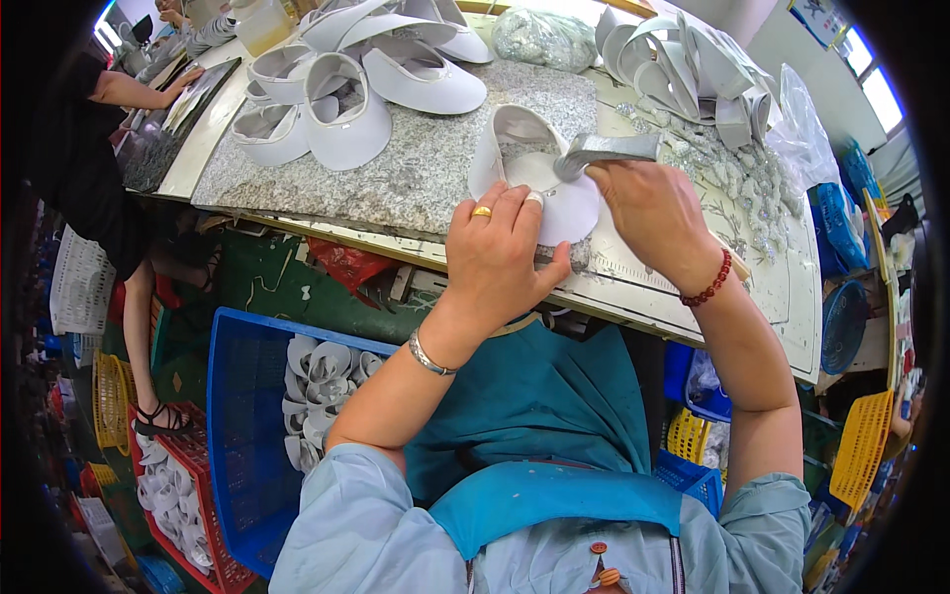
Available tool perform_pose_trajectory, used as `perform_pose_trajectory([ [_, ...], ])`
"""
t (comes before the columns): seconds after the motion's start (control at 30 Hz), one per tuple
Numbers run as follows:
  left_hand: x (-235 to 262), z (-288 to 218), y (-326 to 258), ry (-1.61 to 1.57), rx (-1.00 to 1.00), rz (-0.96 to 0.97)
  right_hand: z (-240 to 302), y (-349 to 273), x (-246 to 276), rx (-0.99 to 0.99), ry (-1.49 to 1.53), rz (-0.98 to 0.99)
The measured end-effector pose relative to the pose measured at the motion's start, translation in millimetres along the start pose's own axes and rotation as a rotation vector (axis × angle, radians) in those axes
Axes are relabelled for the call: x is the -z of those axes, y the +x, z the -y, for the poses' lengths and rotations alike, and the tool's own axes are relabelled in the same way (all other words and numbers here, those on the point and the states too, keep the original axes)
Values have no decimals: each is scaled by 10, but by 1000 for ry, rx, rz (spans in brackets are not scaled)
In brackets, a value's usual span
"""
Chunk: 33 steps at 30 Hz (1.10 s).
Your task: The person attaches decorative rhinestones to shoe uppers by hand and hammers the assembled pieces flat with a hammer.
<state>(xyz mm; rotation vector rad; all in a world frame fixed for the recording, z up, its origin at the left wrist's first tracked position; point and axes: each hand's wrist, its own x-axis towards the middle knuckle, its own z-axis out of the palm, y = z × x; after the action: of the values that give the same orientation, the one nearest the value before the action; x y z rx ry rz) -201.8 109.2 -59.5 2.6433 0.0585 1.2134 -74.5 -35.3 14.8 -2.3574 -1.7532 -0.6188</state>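
Note:
A white shoe upper (569, 208) lies on the speckled grey stone slab (426, 193), its curved back strap standing up at the far side. My left hand (500, 238) holds it down, fingers pressed on its near left part and thumb spread to the right. Gripped in my right hand (653, 213) is a grey metal hammer (618, 148). The hammer's rounded end is at the upper's inner edge, right of my left fingers; whether it touches is hard to tell. My right hand hides part of the hammer.
More white uppers (346, 114) stand on the slab's far left. Stacked white strips (693, 74), a filled clear bag (544, 38) and beaded trim (747, 183) lie farther back and right. Beside me stands a blue crate (228, 426) of white pieces. Another person's arm (139, 94) rests at left.

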Motion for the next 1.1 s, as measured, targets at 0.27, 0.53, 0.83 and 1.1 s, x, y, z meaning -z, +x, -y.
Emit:
perform_pose_trajectory([
  [0.27,-15,6,-15,-35,18,-21,9,-146,-120,77,14,-54],
  [0.53,-47,39,-33,-62,5,-27,71,-79,-31,-36,109,-177],
  [0.83,67,76,-23,-117,34,54,-216,-378,357,-2,-20,-80],
  [1.1,194,50,106,-113,-124,134,-1127,-2048,531,-776,127,-173],
])
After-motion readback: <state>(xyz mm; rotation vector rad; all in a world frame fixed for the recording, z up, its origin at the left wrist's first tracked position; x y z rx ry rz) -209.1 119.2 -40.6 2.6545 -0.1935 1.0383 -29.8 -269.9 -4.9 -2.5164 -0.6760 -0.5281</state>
